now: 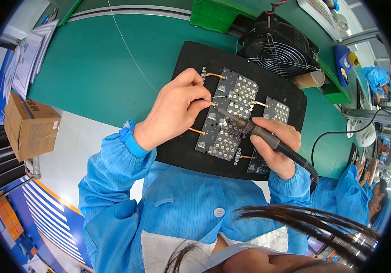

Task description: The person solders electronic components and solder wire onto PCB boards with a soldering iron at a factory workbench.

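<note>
My left hand (177, 105) pinches a thin solder wire (134, 59), which trails up past the table's far edge. Its short end sticks out beyond my fingertips over a dark circuit board (209, 129) covered with rows of round pale components. In my right hand (279, 143) is a soldering iron (266, 135), gripped like a pen, its tip pointing left at the board near the solder end. Whether tip and solder touch is too small to tell. Short orange leads (197, 131) with metal connectors extend from the board's edges. A second board (275, 105) lies to the right, partly behind my right hand.
Both boards rest on a black mat (184, 57) on the green tabletop (90, 59). Beyond it stand a black fan (277, 50) and a green bin (211, 16). A black cord (329, 133) curves along the right. A cardboard box (33, 127) sits left; co-workers in blue are at right.
</note>
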### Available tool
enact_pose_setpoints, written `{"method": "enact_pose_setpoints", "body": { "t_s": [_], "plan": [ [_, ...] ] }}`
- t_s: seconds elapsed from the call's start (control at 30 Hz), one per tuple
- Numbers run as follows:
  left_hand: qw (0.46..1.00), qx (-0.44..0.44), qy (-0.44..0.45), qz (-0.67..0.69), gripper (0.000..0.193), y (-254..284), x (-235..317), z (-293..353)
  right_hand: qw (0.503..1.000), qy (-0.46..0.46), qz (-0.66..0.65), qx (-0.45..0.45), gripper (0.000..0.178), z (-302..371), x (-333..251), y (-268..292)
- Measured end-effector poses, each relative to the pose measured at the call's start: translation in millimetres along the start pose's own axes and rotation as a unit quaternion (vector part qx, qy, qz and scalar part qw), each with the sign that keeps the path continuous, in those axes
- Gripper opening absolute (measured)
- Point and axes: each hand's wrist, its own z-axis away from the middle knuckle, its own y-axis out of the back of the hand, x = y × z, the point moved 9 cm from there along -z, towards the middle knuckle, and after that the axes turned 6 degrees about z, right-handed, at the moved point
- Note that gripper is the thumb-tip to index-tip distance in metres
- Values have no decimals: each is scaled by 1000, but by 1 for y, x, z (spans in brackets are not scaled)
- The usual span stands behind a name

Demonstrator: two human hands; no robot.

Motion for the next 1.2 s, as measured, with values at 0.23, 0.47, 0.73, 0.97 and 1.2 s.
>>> {"method": "enact_pose_setpoints", "body": {
  "t_s": [0.23,0.47,0.73,0.97,1.2],
  "plan": [
    [999,2,41,25,11,9,3,0,999,-20,6,39,31,15,2,26],
    [1000,8,15,18,13,20,11,2,973,-153,47,168,30,66,32,73],
    [996,43,80,15,12,31,4,17,882,-154,89,436,28,88,86,144],
    [999,35,26,3,13,31,20,18,908,-135,244,313,29,59,107,141],
    [999,17,-12,-41,13,26,24,19,992,-8,83,99,37,29,14,59]
  ]
}}
